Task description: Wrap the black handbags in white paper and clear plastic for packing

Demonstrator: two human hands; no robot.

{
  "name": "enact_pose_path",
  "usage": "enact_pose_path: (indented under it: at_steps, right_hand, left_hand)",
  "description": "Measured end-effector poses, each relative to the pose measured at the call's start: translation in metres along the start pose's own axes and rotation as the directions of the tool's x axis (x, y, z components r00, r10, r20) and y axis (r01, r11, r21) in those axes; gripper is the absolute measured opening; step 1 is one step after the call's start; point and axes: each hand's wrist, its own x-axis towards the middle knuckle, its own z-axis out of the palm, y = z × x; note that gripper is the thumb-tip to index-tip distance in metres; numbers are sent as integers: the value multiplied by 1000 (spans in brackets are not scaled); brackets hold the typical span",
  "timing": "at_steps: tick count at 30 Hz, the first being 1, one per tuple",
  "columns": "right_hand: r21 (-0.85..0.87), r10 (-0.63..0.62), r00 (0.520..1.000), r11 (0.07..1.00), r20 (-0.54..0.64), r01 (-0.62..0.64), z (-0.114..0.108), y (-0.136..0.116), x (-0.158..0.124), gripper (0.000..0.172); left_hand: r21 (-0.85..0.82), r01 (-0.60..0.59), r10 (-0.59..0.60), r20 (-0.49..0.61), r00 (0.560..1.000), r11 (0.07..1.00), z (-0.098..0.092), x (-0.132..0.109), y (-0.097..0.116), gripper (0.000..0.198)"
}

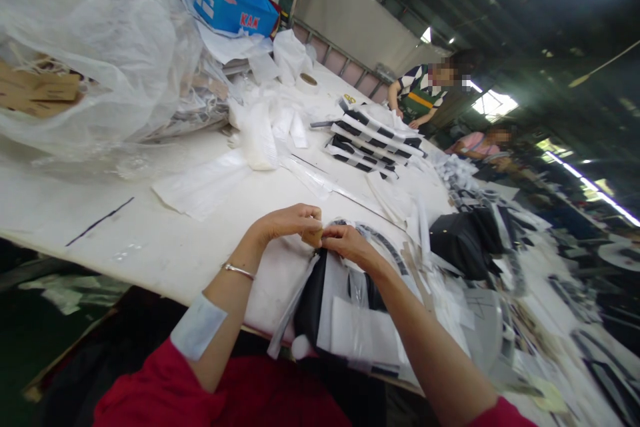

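Note:
My left hand point(287, 221) and my right hand point(347, 242) meet fingertip to fingertip over the near edge of the white table point(150, 240). Both are closed in a pinch on a small tan cardboard tag point(313, 237) held between them. Just below the hands lies a black item in a clear plastic bag point(350, 320), with a white paper insert showing. A thin bracelet is on my left wrist and a white patch on my left forearm.
A big clear plastic sack point(100, 47) with brown cardboard sits at far left. A blue box point(233, 5) stands behind it. Black-and-white packed pieces point(373, 140) are stacked mid-table. A black bag point(463, 243) lies right. Two other people work at the far end.

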Motion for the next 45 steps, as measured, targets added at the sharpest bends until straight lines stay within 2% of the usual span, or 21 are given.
enact_pose_path:
  at_steps: [4,9,13,17,20,23,26,29,32,36,39,42,44,45]
  right_hand:
    - [12,-9,998,1000,-64,10,2,-2,2,25]
    - [181,14,976,983,-219,27,-10,-5,-15,29]
    - [211,38,939,977,-342,37,-36,7,-55,31]
    - [127,34,858,991,-513,37,-44,37,-112,31]
    - [-80,-108,802,994,-587,75,-26,64,-152,26]
    - [-299,-289,761,945,-580,130,7,90,-177,27]
    - [-456,-403,731,879,-551,141,36,108,-186,32]
    - [-539,-472,681,832,-560,133,51,117,-185,34]
    - [-571,-506,641,811,-578,125,56,120,-183,34]
    - [-574,-514,616,810,-597,119,57,120,-179,33]
    - [-567,-543,570,809,-616,157,54,118,-180,33]
    - [-519,-564,466,822,-682,236,52,114,-197,32]
    - [-398,-496,421,866,-760,301,55,116,-216,27]
    - [-297,-419,425,898,-802,326,59,119,-226,24]
  left_hand:
    - [147,47,-35,-83,996,988,-4,3,-6,24]
    - [213,72,-56,-77,995,974,-6,3,-8,44]
    - [201,136,-124,-70,990,970,-7,4,-8,49]
    - [198,106,-89,-91,992,974,-5,7,-10,39]
    - [160,149,-147,-23,989,976,1,10,-12,37]
    - [127,209,-211,6,977,970,8,12,-12,40]
    - [115,217,-219,11,976,969,10,12,-11,45]
    - [148,204,-213,45,976,968,11,9,-7,53]
    - [217,199,-214,46,976,956,16,5,-3,57]
    - [363,180,-196,7,981,914,28,0,2,55]
    - [498,184,-145,-116,983,847,40,-4,6,51]
    - [610,181,-6,-277,961,772,54,-15,8,46]
    - [639,168,87,-348,933,750,63,-26,7,48]
    - [648,157,127,-369,921,745,68,-33,6,50]
